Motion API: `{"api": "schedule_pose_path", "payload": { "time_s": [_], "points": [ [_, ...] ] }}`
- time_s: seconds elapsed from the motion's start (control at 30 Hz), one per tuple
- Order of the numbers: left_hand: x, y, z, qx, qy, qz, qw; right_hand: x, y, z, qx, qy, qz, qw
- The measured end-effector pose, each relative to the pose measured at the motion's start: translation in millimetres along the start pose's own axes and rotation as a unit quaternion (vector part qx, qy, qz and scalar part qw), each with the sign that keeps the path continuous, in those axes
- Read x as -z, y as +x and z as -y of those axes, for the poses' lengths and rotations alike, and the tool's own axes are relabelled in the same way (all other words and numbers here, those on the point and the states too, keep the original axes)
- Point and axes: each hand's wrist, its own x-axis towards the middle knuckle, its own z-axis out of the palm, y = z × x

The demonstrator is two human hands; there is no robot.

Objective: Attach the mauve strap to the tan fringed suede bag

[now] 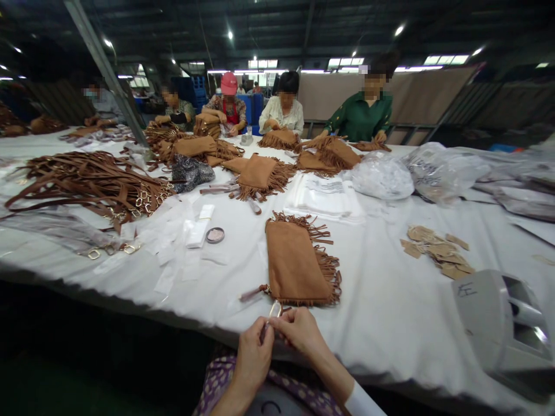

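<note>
My left hand (255,349) and my right hand (301,330) meet at the table's front edge, both closed in a pinch. Between their fingertips is the end of a brown leather strap, mostly covered by the fingers. A gold-coloured oval metal ring (275,309) on it sticks up above the fingertips. Just beyond lies a brown fringed bag (291,263), flat, its fringe along the far and right sides. At the bag's near left corner, a tassel-like pull (252,293) in clear wrapping points left.
Brown straps with metal rings (95,179) are heaped at left. White slips (199,228) and a small round dish (215,234) lie nearer. Fringed bags (260,173) and plastic bags (321,193) lie beyond. Right are tan tags (437,248) and a grey dispenser (498,323). Several co-workers sit opposite.
</note>
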Motion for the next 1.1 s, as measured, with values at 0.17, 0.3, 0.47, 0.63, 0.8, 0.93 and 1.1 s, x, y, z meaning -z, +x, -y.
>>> {"api": "schedule_pose_path", "payload": {
  "time_s": [0.17, 0.3, 0.47, 0.63, 0.8, 0.93, 1.1],
  "points": [
    [-0.4, 0, 0, 0.002, -0.011, 0.002, 1.000, -2, -2, 1, -0.028, 0.022, -0.006, 0.999],
    [0.3, 2, 0, 0.011, -0.043, 0.017, 0.999, -2, -2, -1, -0.044, 0.064, -0.011, 0.997],
    [3.8, 6, 1, 0.026, -0.093, 0.044, 0.994, -2, -1, -10, -0.045, 0.133, 0.017, 0.990],
    [3.2, 13, 1, 0.116, -0.203, 0.061, 0.970, -7, -1, -13, -0.027, 0.172, 0.031, 0.984],
    [-0.1, 16, 4, 0.186, -0.280, 0.052, 0.941, -8, -5, -13, -0.012, 0.196, 0.039, 0.980],
    [3.1, 16, 2, 0.197, -0.340, 0.073, 0.917, 0, -13, -11, 0.005, 0.225, 0.083, 0.971],
    [6.4, 19, -2, 0.231, -0.411, 0.108, 0.875, 6, -16, -10, 0.024, 0.241, 0.113, 0.964]
  ]
}}
